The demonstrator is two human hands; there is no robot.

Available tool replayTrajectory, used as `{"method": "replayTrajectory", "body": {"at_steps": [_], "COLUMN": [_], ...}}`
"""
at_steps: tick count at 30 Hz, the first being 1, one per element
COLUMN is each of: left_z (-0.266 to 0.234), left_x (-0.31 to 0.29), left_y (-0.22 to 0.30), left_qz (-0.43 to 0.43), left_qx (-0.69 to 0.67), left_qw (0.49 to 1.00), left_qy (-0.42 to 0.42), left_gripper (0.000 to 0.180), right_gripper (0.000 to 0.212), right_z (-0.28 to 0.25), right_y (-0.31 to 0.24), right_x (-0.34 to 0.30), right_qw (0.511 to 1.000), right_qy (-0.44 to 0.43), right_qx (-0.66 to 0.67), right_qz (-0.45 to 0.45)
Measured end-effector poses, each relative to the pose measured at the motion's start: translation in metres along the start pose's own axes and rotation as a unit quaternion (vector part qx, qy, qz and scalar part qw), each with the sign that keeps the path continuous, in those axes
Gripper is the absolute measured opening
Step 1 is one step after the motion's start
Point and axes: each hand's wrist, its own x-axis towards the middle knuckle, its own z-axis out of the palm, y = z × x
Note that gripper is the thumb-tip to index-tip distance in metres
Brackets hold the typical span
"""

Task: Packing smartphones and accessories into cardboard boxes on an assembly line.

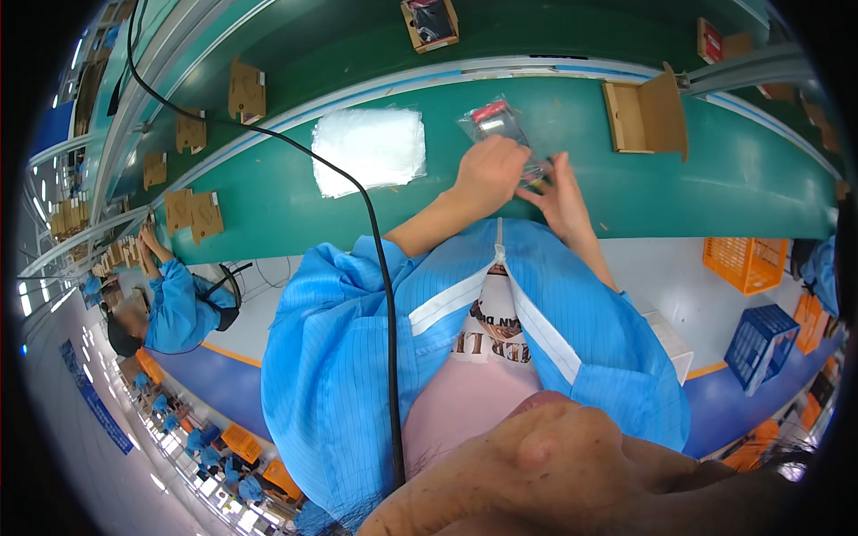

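A clear plastic bag [514, 118] with a red and dark item inside lies over the green bench in front of me. My left hand [490, 168] is closed on its near part, and the fingers cover much of it. At the bag's near end, the thumb and fingers of my right hand [565, 198] close round a small, partly hidden portion; what exactly lies between them is blurred. To the left of my hands rests a stack of clear plastic bags [368, 150]. An open cardboard box [630, 121] stands on the bench to the right.
Beyond the bench edge runs a green strip bearing a small box with a dark item [431, 22] and other cartons [247, 89]. Flattened cartons [192, 214] lie at left, near a co-worker [192, 304]. A black cable [362, 192] hangs across. Orange [746, 263] and blue crates [760, 348] stand at right.
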Motion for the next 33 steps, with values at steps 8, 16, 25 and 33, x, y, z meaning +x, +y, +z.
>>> {"method": "replayTrajectory", "body": {"at_steps": [8, 16, 25, 33], "left_z": [-0.003, 0.026, 0.022, 0.026], "left_x": [-0.017, -0.026, -0.001, 0.054], "left_y": [0.012, -0.044, -0.058, -0.037], "left_qz": [-0.175, -0.553, -0.472, -0.078], "left_qx": [-0.170, -0.645, -0.566, -0.091], "left_qw": [0.964, 0.524, 0.670, 0.982], "left_qy": [-0.108, -0.060, 0.084, 0.144], "left_gripper": [0.011, 0.024, 0.023, 0.034], "right_gripper": [0.022, 0.018, 0.047, 0.039], "right_z": [-0.013, 0.010, -0.179, -0.102], "right_y": [0.009, -0.019, -0.083, -0.073], "right_x": [0.032, 0.002, 0.031, 0.069], "right_qw": [0.986, 0.978, 0.673, 0.701], "right_qy": [-0.084, -0.151, 0.355, 0.237], "right_qx": [0.096, -0.017, -0.491, -0.572], "right_qz": [0.107, 0.142, -0.424, -0.353]}}
